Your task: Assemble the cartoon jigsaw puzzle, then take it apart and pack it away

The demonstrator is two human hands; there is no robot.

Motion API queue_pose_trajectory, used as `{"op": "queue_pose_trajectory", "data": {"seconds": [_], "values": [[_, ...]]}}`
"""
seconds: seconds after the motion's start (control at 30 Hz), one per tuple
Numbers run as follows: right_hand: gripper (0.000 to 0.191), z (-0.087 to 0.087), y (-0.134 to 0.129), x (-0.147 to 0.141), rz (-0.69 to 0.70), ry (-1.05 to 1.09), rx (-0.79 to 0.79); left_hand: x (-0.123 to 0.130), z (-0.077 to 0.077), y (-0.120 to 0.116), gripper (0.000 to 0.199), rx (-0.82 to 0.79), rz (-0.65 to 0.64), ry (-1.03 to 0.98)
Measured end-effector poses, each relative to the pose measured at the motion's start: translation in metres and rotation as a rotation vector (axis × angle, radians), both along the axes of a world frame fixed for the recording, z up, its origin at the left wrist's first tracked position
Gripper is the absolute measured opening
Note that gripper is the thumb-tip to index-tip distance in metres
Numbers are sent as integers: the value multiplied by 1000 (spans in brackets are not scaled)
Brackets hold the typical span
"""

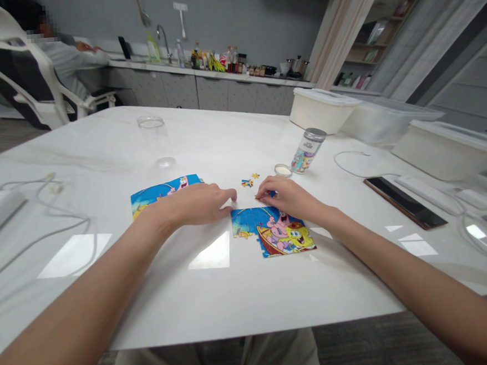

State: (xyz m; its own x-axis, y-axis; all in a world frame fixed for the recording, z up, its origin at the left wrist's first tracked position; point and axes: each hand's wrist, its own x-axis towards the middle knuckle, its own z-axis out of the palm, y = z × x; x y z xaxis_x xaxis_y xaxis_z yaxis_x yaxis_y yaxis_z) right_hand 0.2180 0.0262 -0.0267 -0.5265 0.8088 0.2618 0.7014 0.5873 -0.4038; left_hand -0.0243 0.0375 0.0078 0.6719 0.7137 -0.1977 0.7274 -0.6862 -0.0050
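Observation:
A partly joined cartoon jigsaw puzzle (278,231) lies on the white table, with a gap at its lower left. My right hand (288,195) is above its top edge, fingertips pinched on a small puzzle piece (257,198). Part of another piece shows under that hand. Just left of the puzzle is my left hand (207,201), its thumb and index finger apart and nothing visible between them. That hand partly covers a printed picture sheet (169,189). A few loose puzzle pieces (247,183) lie beyond both hands.
A printed can (308,150) stands beside a round lid (283,171). At the left is a clear jar (155,141). Right of the can are a phone (405,202), cables and white bins (322,109). A person (72,61) sits at the far counter.

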Motion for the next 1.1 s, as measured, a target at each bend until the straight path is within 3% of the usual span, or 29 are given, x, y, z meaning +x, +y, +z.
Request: {"op": "queue_pose_trajectory", "data": {"seconds": [0.17,0.57,0.8,0.9,1.1], "values": [[18,-4,1,2,-73,24,-61,1,3,-2,37,-3,-6,20],[20,-4,2,4,-35,24,78,4,7,-5,38,-14,1,43],[26,-5,7,10,-269,-35,128,1,4,-3,40,-7,11,43],[23,-8,8,10,-323,-66,105,1,0,-2,41,9,10,-5],[24,-11,7,6,-250,-78,86,13,-23,5,45,259,-95,-204]]}}
